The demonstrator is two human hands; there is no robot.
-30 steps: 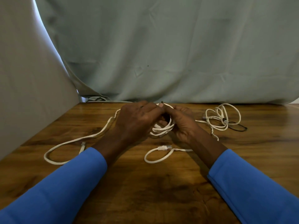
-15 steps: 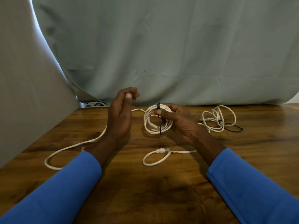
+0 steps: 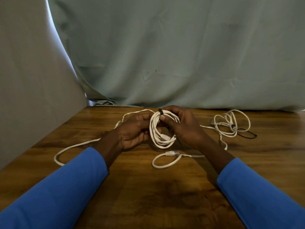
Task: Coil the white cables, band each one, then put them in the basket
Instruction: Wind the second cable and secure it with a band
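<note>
At centre frame the white cable coil is gripped on both sides, curled fingers of the left hand and right hand closed around it, a black band at its top.

coiled cable: plain white, no print I can make out tbh
black band: no lettering on it
plug: too small to read any marking
second cable: plain white too, nothing legible
table: just wood grain, no sticker or number
backdrop cloth: blank
</note>
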